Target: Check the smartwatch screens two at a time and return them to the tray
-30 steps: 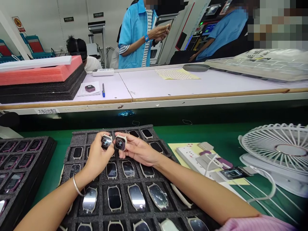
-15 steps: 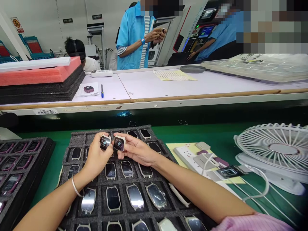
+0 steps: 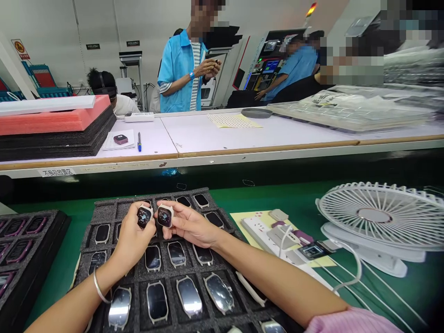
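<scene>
My left hand [image 3: 133, 233] grips a smartwatch body [image 3: 144, 216] without a strap; its dark screen is lit with small coloured marks. Close beside it, my right hand [image 3: 190, 224] pinches a second smartwatch body [image 3: 164, 216] in a pale case, also with a lit screen. Both screens face me. Under my hands lies a black foam tray [image 3: 138, 280], whose square pockets hold several pale watch bodies with dark screens, such as one watch body [image 3: 157, 301] near the front. My hands and forearms hide some pockets.
A second foam tray [image 3: 41, 249] with purple-rimmed watches lies at left. To the right are a power strip [image 3: 258, 231], cables and a white fan [image 3: 378, 217]. Behind runs a raised white shelf [image 3: 194, 136] with a foam stack [image 3: 52, 115]. Across it, a person in blue [image 3: 178, 64] stands.
The whole view has shifted, so the scene sits a little lower and further left. Both hands keep hold of the same two watch bodies, side by side.
</scene>
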A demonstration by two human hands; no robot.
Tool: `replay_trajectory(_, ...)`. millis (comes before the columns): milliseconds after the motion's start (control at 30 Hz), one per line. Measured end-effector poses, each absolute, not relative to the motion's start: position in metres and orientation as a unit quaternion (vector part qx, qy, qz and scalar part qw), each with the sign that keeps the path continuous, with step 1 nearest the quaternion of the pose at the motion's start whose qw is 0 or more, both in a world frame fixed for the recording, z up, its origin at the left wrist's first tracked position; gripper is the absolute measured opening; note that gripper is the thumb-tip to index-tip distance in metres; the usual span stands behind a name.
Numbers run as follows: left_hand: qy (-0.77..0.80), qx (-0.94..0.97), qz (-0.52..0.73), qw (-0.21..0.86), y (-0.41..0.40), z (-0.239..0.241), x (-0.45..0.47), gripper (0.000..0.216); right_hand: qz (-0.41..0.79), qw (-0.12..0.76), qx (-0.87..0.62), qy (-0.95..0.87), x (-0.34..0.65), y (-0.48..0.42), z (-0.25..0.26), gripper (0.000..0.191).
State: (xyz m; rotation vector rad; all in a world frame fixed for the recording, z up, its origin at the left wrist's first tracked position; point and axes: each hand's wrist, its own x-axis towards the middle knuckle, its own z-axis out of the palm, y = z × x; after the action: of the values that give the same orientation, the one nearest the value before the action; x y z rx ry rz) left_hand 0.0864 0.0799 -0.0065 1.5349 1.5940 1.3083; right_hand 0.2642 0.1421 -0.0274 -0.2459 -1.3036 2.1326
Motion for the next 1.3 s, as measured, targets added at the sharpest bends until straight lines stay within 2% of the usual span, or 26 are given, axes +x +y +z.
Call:
replay_trajectory(1133, 0.595, 0.572, 0.482, 0.293, 0.0780, -0.0012, 0.0876, 0.032, 0.811, 0.314, -0.119, -0.480, 0.2663, 0.1380, -0.0237, 0.054)
replay_trajectory(1300, 0.602, 0.582, 0.466, 0.285, 0.0778, -0.0025, 0.0866, 0.027, 0.811, 0.306, -0.097, -0.489, 0.2669, 0.1382, -0.0255, 0.047)
